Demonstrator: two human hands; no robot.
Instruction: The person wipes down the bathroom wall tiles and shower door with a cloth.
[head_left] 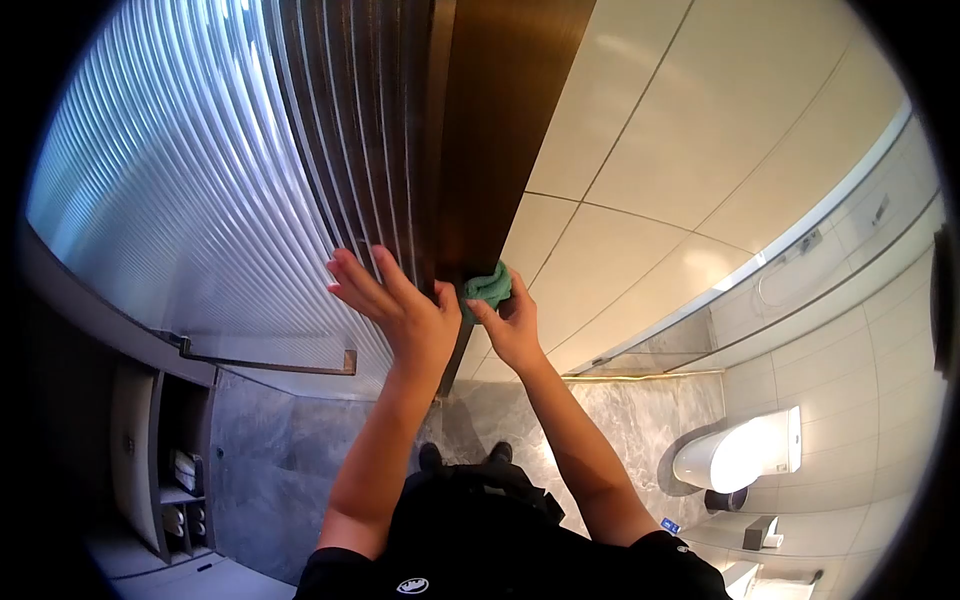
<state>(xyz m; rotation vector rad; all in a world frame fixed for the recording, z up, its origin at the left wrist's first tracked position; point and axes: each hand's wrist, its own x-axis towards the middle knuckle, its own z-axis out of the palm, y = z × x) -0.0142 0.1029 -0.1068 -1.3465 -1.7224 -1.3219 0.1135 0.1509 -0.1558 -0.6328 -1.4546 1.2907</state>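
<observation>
My right hand [514, 325] is closed around a green cloth [488, 286], pressed against the dark door frame [500, 130]. Beside it, my left hand [402, 308] lies with its fingers stretched out against the ribbed glass door [240, 210], near the door's dark edge. The left thumb points toward the cloth, close to the frame. Part of the cloth is hidden behind the right fingers and thumb.
A horizontal bar handle [270, 366] juts from the glass at the left. Beige wall tiles [680, 130] adjoin the frame. A toilet [735, 447] and a dark bin [726, 499] stand at the right. An open-shelved cabinet [160, 450] is at the lower left.
</observation>
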